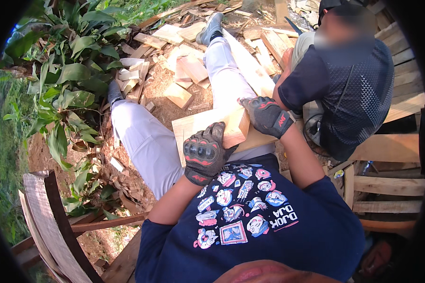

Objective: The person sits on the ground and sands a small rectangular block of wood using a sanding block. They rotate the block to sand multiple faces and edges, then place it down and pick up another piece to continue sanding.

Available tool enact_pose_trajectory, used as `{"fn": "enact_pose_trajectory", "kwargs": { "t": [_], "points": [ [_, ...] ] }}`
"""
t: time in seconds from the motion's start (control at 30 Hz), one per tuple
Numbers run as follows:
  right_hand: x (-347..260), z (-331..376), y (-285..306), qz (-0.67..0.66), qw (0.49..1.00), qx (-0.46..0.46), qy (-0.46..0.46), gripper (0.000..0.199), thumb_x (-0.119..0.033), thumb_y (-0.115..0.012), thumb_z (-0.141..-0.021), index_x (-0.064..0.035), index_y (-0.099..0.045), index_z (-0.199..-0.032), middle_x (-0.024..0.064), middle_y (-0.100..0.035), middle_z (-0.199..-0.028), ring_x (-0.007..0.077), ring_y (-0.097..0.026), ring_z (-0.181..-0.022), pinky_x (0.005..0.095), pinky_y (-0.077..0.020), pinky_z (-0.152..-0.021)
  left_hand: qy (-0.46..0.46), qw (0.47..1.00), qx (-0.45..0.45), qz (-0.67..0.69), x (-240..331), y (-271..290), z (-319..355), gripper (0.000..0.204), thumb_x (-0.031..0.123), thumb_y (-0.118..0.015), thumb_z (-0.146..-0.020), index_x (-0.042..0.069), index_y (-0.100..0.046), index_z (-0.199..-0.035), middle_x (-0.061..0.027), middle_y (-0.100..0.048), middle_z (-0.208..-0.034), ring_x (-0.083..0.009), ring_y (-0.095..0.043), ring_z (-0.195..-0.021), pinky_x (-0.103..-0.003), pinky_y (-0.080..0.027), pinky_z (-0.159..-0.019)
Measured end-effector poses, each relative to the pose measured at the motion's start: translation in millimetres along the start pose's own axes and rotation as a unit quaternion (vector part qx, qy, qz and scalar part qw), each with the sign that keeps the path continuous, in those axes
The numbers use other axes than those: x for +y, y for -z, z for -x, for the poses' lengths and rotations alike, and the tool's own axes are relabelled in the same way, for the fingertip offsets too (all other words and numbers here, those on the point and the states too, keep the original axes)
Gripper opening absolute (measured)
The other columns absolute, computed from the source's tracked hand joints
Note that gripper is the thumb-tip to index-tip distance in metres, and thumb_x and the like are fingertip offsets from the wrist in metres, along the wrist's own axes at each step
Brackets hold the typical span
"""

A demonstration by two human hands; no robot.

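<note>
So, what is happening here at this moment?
A seated person in black and red gloves holds a pale wooden board across the lap. The left hand grips its near edge, and the right hand presses on its right end. A second person crouches close by on the right. Cut wood scraps lie on the ground around the outstretched legs, and green plants grow to the left.

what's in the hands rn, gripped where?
Both gloved hands, left hand and right hand, hold a pale wooden block on the lap: left on its near end, right on its far end.
</note>
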State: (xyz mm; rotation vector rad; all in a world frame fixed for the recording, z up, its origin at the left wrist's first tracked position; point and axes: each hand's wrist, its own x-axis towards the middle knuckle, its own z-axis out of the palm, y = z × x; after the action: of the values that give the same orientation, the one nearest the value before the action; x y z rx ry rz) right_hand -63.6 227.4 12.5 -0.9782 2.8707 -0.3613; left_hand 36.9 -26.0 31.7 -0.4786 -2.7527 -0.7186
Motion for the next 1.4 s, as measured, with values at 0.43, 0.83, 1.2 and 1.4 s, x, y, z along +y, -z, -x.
{"fn": "enact_pose_trajectory", "kwargs": {
  "t": [0.43,0.83,1.2,1.4],
  "points": [
    [-10.3,-6.5,13.4,0.022,0.999,-0.028,-0.001,0.028,-0.017,-0.060,-0.096,-0.0023,-0.074,-0.115,0.0246,-0.077,-0.101,0.0429,-0.077,-0.094,0.0546,-0.0608,-0.084,0.009,1.000,-0.014,0.013,-0.2,3.4,6.9,0.066,0.047,-0.093,-0.081,0.008,-0.073,-0.131,-0.0160,-0.081,-0.114,-0.0342,-0.078,-0.095,-0.048,-0.060,-0.085],
    [-26.4,-7.0,34.2,0.040,0.997,-0.056,-0.033,0.034,-0.018,-0.060,-0.095,-0.0031,-0.074,-0.122,0.0252,-0.079,-0.106,0.0423,-0.078,-0.100,0.0542,-0.0614,-0.089,0.013,0.999,-0.029,-0.027,1.3,3.9,2.7,0.069,0.057,-0.086,-0.085,0.008,-0.074,-0.132,-0.0139,-0.081,-0.105,-0.0317,-0.079,-0.090,-0.047,-0.059,-0.082],
    [-15.9,-11.0,21.9,0.037,0.998,-0.046,0.001,0.026,-0.021,-0.060,-0.096,-0.0028,-0.075,-0.109,0.0249,-0.078,-0.103,0.0451,-0.077,-0.097,0.0554,-0.0612,-0.085,0.024,0.999,-0.020,-0.021,0.8,7.5,0.8,0.062,0.057,-0.081,-0.092,0.007,-0.077,-0.128,-0.0155,-0.082,-0.101,-0.0318,-0.079,-0.088,-0.049,-0.060,-0.079],
    [-29.0,4.4,36.4,0.049,0.999,-0.010,0.015,0.040,-0.019,-0.060,-0.096,-0.0019,-0.072,-0.131,0.0270,-0.078,-0.106,0.0455,-0.077,-0.098,0.0562,-0.0607,-0.085,0.011,1.000,0.012,-0.017,-2.0,-3.8,8.3,0.060,0.058,-0.077,-0.095,0.007,-0.076,-0.125,-0.0152,-0.080,-0.096,-0.0331,-0.079,-0.086,-0.049,-0.059,-0.078]
  ]
}}
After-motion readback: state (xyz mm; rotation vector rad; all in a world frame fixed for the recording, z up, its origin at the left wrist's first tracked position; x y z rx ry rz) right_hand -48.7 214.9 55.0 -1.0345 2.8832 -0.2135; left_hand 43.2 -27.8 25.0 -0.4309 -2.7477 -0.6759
